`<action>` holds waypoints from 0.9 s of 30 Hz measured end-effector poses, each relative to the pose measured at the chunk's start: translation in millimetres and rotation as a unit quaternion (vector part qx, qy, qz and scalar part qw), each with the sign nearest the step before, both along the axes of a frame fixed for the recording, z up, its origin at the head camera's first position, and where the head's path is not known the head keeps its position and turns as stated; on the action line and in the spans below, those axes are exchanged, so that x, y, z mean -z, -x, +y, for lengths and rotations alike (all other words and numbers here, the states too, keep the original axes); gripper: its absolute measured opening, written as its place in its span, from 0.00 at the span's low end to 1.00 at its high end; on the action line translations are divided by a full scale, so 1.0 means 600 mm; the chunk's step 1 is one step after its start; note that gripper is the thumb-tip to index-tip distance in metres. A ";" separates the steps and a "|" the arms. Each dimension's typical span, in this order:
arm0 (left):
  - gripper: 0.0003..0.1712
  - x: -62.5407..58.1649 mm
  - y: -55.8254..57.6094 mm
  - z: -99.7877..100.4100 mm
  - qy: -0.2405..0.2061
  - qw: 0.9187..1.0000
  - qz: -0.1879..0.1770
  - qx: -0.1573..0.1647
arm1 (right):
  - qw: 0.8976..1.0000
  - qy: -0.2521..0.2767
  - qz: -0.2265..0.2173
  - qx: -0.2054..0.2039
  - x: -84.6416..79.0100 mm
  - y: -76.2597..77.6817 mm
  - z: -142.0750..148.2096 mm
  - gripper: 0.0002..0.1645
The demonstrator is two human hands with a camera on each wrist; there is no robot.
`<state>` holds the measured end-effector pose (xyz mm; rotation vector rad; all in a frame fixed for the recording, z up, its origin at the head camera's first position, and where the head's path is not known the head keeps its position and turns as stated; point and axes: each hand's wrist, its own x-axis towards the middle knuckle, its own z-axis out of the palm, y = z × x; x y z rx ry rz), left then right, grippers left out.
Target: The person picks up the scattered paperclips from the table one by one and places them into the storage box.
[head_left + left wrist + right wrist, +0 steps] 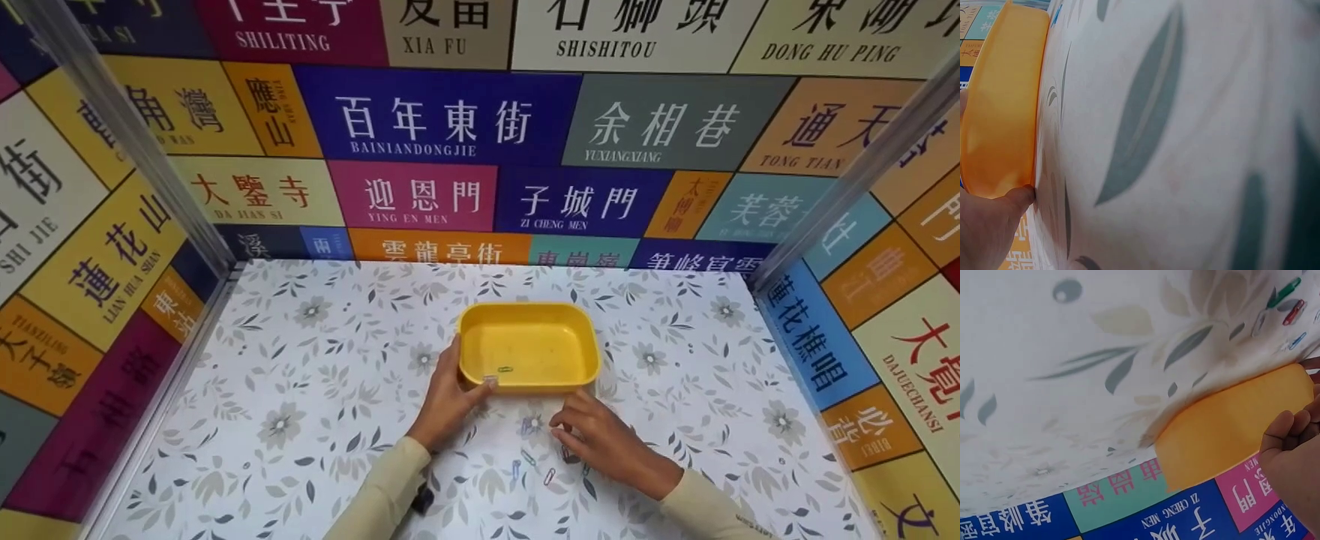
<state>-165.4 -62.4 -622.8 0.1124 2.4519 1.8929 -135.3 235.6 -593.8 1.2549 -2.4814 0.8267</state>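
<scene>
A yellow rectangular tub point(529, 306) stands on the patterned tabletop. My left hand point(448, 401) grips its near left corner, thumb by the front rim and fingers along the side; the left wrist view shows the thumb point(1019, 199) against the tub wall. Inside lie a green paper clip point(505, 369) and a pale clip point(490, 380) near the thumb. My right hand point(604, 442) hovers just before the tub's near right side, fingers bent; whether they pinch anything cannot be made out. Near it lie a green clip point(529, 458), a blue clip point(516, 470) and a red clip point(550, 476).
Panels with coloured name signs point(435, 112) rise behind the table and on both sides. Clear corner strips point(180, 187) join them. The white tabletop point(360, 360) bears a grey leaf and flower print, among which the small clips lie.
</scene>
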 end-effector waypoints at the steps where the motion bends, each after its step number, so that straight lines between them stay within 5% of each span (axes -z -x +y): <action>1: 0.64 0.000 0.000 0.000 -0.001 1.000 -0.002 0.000 | 1.000 -0.001 -0.003 0.000 0.004 -0.002 0.001 0.09; 27: 0.63 0.000 -0.001 0.000 0.009 1.000 0.006 -0.006 | 0.997 -0.020 -0.070 0.002 0.051 -0.036 0.018 0.06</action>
